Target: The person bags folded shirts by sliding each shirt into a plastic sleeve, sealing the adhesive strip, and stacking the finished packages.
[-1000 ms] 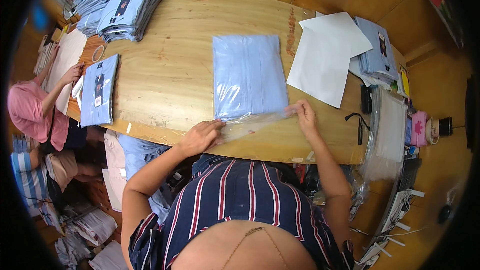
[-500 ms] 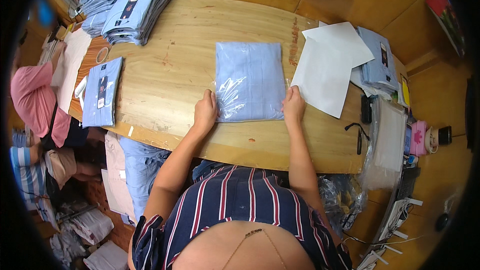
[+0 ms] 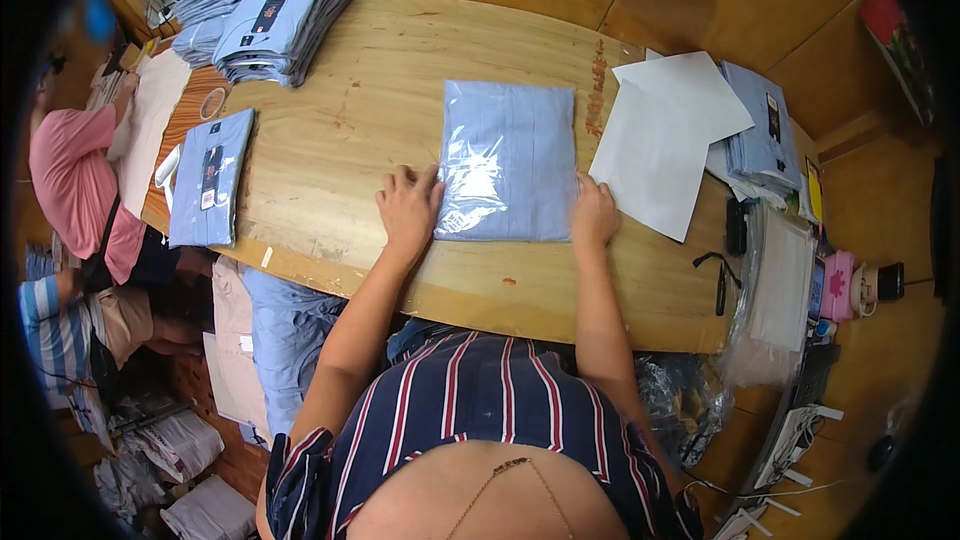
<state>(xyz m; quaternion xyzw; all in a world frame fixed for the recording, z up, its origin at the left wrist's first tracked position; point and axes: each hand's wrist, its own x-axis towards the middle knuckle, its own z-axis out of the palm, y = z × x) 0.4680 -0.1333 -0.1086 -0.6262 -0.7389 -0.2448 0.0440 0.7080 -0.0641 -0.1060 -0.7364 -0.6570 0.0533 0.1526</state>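
A folded light-blue shirt in a clear plastic bag (image 3: 508, 158) lies flat in the middle of the wooden table (image 3: 380, 90). My left hand (image 3: 408, 208) rests flat on the table against the bag's lower left corner, fingers spread. My right hand (image 3: 594, 212) presses at the bag's lower right edge. Neither hand grips anything.
White paper sheets (image 3: 665, 135) lie right of the bag, with a stack of folded blue shirts (image 3: 758, 135) beyond them. More blue shirt stacks (image 3: 275, 10) sit at the far left, and one bagged shirt (image 3: 210, 180) at the left edge. A person in pink (image 3: 75, 180) sits at left.
My hands have moved from the bag's near flap at the table edge up to the bag's lower corners. The flap no longer sticks out toward me.
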